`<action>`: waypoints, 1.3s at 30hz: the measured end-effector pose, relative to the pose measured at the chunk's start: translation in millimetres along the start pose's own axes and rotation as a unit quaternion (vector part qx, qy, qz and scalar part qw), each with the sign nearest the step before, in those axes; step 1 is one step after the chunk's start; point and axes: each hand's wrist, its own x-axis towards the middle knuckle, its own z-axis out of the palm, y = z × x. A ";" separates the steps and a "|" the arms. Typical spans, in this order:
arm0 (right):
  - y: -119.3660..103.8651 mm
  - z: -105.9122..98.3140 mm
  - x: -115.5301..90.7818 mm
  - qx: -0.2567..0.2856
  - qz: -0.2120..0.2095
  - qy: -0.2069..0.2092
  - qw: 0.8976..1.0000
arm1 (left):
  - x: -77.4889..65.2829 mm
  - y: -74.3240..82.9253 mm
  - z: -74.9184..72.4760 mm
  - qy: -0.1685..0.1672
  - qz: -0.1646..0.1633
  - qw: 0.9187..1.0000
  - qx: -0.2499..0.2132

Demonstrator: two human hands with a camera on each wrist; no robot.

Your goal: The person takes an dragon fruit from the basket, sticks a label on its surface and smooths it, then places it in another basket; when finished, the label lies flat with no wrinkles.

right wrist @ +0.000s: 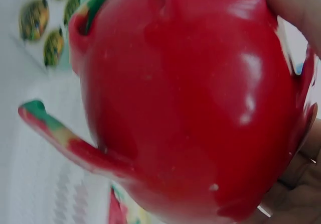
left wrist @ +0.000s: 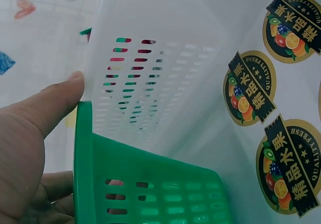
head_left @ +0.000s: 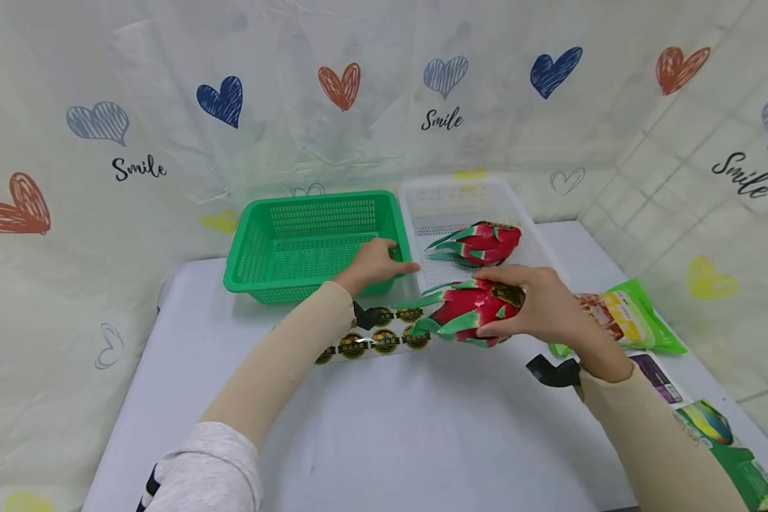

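My right hand (head_left: pixel 547 309) grips a red dragon fruit (head_left: pixel 464 313) with green-tipped scales, above the table in front of the white basket (head_left: pixel 518 199). In the right wrist view the fruit (right wrist: pixel 185 98) fills most of the picture. A dark round sticker shows on it near my fingers. Another dragon fruit (head_left: pixel 486 245) lies inside the white basket. At the green basket (head_left: pixel 313 199), my left hand (head_left: pixel 374 267) holds the right rim. The left wrist view shows the thumb at the rim of the green basket (left wrist: pixel 84 148) and the other fingers partly hidden behind it.
A sheet of round black-and-gold stickers (head_left: pixel 384 341) lies in front of the baskets. On the right are a green-and-yellow packet (head_left: pixel 640 316), a dark purple label (head_left: pixel 659 377) and a green package (head_left: pixel 723 441). A curtain printed with hearts (head_left: pixel 339 85) hangs behind.
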 end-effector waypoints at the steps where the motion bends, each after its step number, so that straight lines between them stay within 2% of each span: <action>1: 3.7 -5.7 2.1 0.000 0.012 0.002 1.000 | -0.1 -0.4 -0.5 -0.001 0.001 1.000 -0.001; 8: 35.9 -31.9 25.1 -0.019 0.049 0.025 0.998 | 1.1 -3.9 -0.5 0.002 0.002 1.000 -0.007; 18: 72.1 -38.5 65.3 -0.028 0.127 -0.040 0.991 | -3.5 -1.0 -0.9 0.003 -0.005 1.000 -0.009; 24: 87.2 -21.4 73.8 -0.024 0.158 -0.093 0.983 | -4.1 -0.1 -0.1 0.001 -0.008 1.000 -0.009; 27: 97.7 -7.9 73.3 -0.027 0.157 -0.105 0.982 | -2.4 -1.6 0.5 -0.001 -0.005 1.000 -0.013; 32: 113.2 8.7 70.6 -0.044 0.146 -0.105 0.983 | 0.8 -3.9 1.0 -0.001 -0.003 1.000 -0.015; 39: 120.5 24.8 72.8 -0.051 0.122 -0.092 0.987 | 1.2 -4.9 -1.7 0.003 -0.007 1.000 -0.023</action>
